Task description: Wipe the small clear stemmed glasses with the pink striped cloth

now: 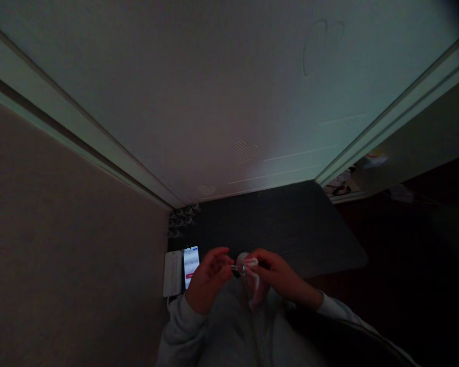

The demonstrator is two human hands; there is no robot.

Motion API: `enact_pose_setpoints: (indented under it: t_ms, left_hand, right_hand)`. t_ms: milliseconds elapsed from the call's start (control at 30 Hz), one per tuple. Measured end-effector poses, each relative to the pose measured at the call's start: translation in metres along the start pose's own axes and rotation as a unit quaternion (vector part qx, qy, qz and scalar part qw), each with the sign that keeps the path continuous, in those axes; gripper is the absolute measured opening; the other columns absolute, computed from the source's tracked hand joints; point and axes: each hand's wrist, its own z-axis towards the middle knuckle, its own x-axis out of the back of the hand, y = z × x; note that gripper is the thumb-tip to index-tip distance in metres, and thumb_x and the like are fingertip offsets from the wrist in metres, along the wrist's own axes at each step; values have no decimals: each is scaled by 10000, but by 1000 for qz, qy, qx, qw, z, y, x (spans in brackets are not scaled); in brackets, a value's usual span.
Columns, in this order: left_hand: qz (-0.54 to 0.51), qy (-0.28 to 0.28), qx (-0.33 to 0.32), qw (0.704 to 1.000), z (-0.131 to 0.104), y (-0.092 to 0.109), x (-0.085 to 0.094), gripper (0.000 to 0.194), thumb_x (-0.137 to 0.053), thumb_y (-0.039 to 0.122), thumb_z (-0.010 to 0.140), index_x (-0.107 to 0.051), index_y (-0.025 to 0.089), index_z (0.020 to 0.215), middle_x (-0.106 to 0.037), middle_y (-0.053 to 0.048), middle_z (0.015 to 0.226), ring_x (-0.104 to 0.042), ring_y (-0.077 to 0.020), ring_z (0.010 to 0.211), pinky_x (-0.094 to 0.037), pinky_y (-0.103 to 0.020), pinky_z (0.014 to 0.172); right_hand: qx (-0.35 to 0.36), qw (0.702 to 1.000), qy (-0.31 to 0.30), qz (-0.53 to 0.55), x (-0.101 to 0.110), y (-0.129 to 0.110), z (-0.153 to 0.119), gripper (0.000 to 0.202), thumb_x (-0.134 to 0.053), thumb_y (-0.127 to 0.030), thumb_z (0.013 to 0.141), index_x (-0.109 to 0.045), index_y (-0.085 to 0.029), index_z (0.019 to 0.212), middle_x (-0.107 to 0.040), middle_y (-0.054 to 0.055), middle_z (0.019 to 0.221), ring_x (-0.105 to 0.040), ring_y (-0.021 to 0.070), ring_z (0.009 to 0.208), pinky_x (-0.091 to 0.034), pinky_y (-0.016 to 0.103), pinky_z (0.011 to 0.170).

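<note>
Pale panel [199,92]: raised heart shapes, at 12 o'clock from your hands. Dim light all round; small parts are easy to misjudge, so a slip could go unnoticed.
Dark tabletop [286,229]: spans roughly 11 to 3 o'clock, far edge against the panel. Your hands sit by its near edge, over your lap.
Left hand [210,279]: thumb and fingertips look pinched on a small shiny piece [233,267]. Little contact area; I'd expect it to pop out if you squeeze off-centre.
Right hand [277,271]: fingers closed on a pink-and-white cloth [257,288], loose end hanging toward 6 o'clock. Slack folds could snag the piece or hide it.
Shiny piece, inner end: at the cloth, on your 3 o'clock side of the left fingertips. Can't tell whether it's attached or only touching; if attached, a hard tug could tear the fabric.
Phone [191,266]: screen lit, 9 o'clock, just beside your left hand. A backward elbow or knuckle swing could knock it.
White power strip [172,273]: beyond the phone, 9 o'clock. Its cable [168,302] runs near your left sleeve [185,323]; a catch there could drag the strip.
Clear pieces [181,220]: clustered at 10 o'clock, in the corner. Too dark to identify; a wide left reach could scatter them.
</note>
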Motion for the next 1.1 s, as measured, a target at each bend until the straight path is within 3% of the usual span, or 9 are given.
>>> enact_pose_setpoints:
  t_ms: [100, 233, 533, 700, 867, 1100]
  left_hand:
    - [1, 8, 41, 999, 3, -1, 2, 420, -571, 431, 690, -457, 169, 998, -538, -4, 759, -488, -71, 540, -393, -217, 526]
    - [29, -35, 101, 994, 6, -5, 6, 416, -501, 492, 710, -477, 141, 932, -509, 31, 595, -413, -54, 419, -298, -196, 415]
    - [77, -87, 96, 989, 18, -3, 16, 415, -528, 446, 701, -522, 132, 972, -501, 22, 605, -440, -84, 523, -341, -223, 512]
    - [86, -126, 96, 984, 31, -5, 21, 390, -519, 420, 707, -515, 133, 970, -483, 28, 617, -434, -86, 530, -341, -224, 515]
    - [73, -151, 104, 980, 35, -6, 21, 383, -521, 416, 703, -510, 135, 964, -478, 26, 641, -439, -87, 548, -347, -222, 526]
    - [61, -147, 110, 981, 35, -11, 32, 396, -536, 432, 692, -514, 139, 956, -479, 22, 640, -438, -88, 549, -342, -224, 523]
  right_hand:
    - [11, 999, 5, -32, 0, -5, -3, 181, -516, -331, 767, -586, -165, 768, -589, 6, 733, -546, 120, 678, -423, 229, 617]
    - [41, 997, 28, -59, 1, -6, -7, 163, -514, -305, 777, -597, -179, 839, -611, 18, 804, -558, 132, 740, -432, 234, 654]
    - [110, 985, 95, -90, -2, -8, -5, 107, -551, -241, 759, -617, -199, 832, -554, 33, 892, -531, 152, 877, -415, 286, 788]
    - [85, 976, 159, -120, -8, -6, -6, 129, -565, -256, 747, -623, -218, 856, -512, 21, 851, -523, 138, 810, -434, 267, 707]
    - [41, 972, 221, -63, -16, -4, -8, 169, -585, -328, 719, -559, -197, 822, -541, -2, 774, -534, 124, 693, -445, 242, 588]
    - [42, 981, 178, -72, -21, -4, -2, 145, -526, -326, 769, -529, -183, 794, -534, 23, 834, -546, 106, 628, -442, 204, 489]
